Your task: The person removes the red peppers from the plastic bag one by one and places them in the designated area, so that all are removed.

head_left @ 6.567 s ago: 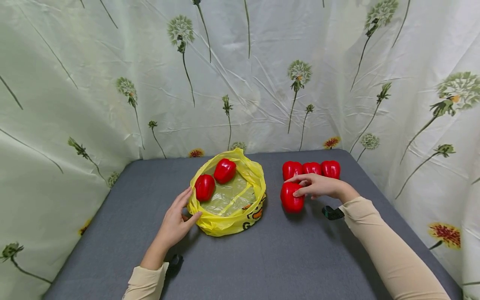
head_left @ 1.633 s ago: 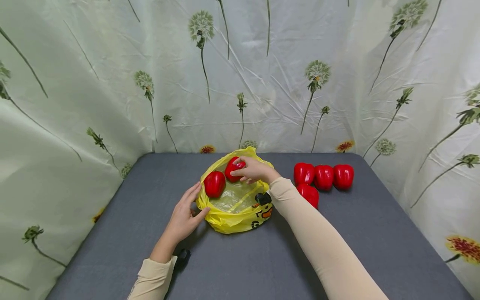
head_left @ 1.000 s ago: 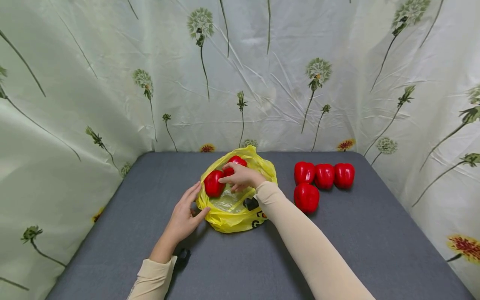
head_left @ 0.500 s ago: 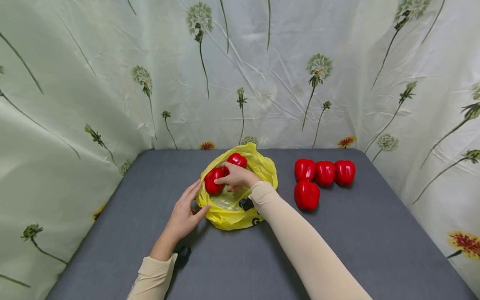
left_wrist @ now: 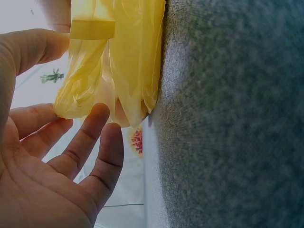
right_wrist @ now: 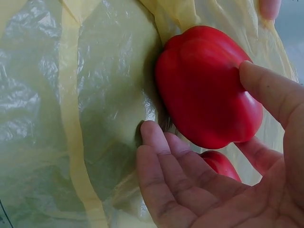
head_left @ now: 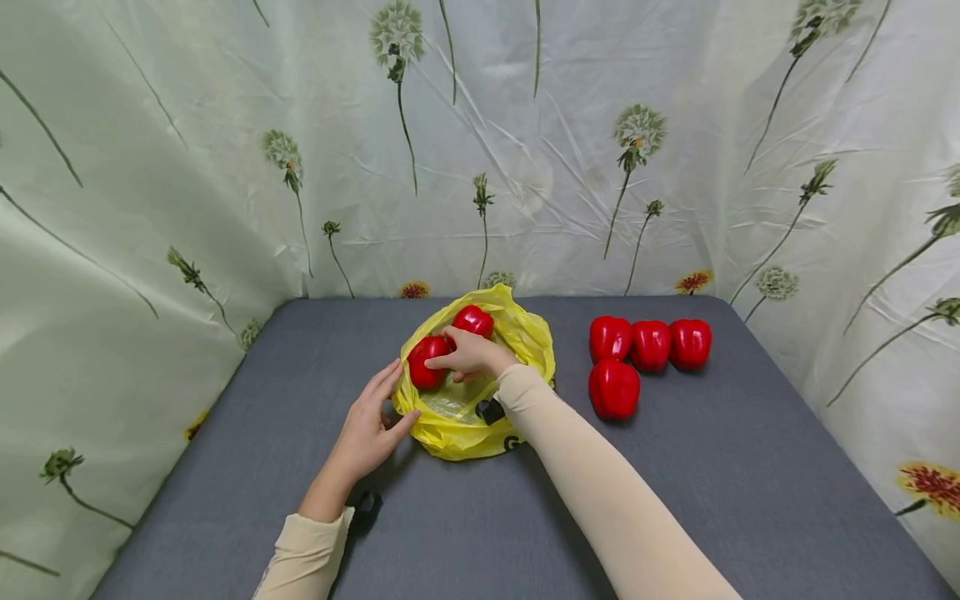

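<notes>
Yellow bag [head_left: 446, 442] sits mouth-up; at its eight o'clock the left hand [head_left: 367, 433], fingers loosely spread, likely steadies it while the right hand [head_left: 474, 353] pinches the nine-o'clock red pepper [head_left: 422, 357] inside.

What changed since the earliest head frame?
Right hand let go of the front red pepper, now in front of the row of three, moved left into the yellow bag, and grips the nearer pepper there.

Unchanged: left hand at the bag's edge, far pepper inside.
</notes>
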A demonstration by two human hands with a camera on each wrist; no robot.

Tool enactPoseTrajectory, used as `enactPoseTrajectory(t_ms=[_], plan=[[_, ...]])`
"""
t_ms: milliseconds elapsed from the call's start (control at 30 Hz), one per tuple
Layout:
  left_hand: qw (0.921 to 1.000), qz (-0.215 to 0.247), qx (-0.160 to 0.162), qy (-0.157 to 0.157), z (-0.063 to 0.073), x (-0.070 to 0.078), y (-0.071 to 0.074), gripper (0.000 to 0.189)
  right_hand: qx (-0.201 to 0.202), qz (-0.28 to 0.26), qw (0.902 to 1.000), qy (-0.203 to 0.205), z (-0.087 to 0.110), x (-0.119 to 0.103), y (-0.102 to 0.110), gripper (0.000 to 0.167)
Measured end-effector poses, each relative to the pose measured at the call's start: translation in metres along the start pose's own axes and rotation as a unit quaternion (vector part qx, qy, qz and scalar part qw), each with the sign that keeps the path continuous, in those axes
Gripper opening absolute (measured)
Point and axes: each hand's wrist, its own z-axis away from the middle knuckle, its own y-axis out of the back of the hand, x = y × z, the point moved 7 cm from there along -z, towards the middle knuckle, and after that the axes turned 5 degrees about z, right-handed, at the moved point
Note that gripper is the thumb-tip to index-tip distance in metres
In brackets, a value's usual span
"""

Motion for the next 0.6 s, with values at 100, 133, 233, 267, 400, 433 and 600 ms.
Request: enactPoseTrajectory(t_ms=[100, 133, 233, 267, 400, 433, 600], plan=[[1.0, 0.0, 0.0, 0.002, 0.0009, -0.001, -0.0003, 0.079, -0.007, -0.001, 1.0, -0.002, 0.0001, -0.0003, -0.0013, 0.074], [1.0, 0.0, 0.001, 0.001, 0.0011, -0.001, -0.0003, 0.079, -0.009, 0.001, 1.0, -0.002, 0.0005, -0.0006, -0.0015, 0.074], [1.0, 0.0, 0.004, -0.002, 0.0015, -0.0005, -0.0003, 0.078, -0.014, 0.001, 0.9999, -0.002, 0.0014, -0.0016, -0.0021, 0.073], [1.0, 0.0, 0.004, -0.002, 0.0015, -0.0001, -0.0004, 0.078, -0.016, 0.001, 0.9999, -0.002, 0.0019, -0.0018, -0.0021, 0.073], [1.0, 0.0, 0.003, 0.001, 0.0011, 0.0003, -0.0008, 0.078, -0.019, 0.006, 0.9998, -0.001, 0.0039, -0.0017, -0.0017, 0.071], [1.0, -0.001, 0.003, 0.003, 0.0011, 0.0001, -0.001, 0.078, -0.02, 0.008, 0.9998, 0.0, 0.0043, -0.0016, -0.0016, 0.071], [1.0, -0.008, 0.001, 0.004, 0.0013, -0.0001, -0.0004, 0.079, -0.021, 0.02, 0.9995, 0.012, 0.0057, -0.0012, -0.0006, 0.069]])
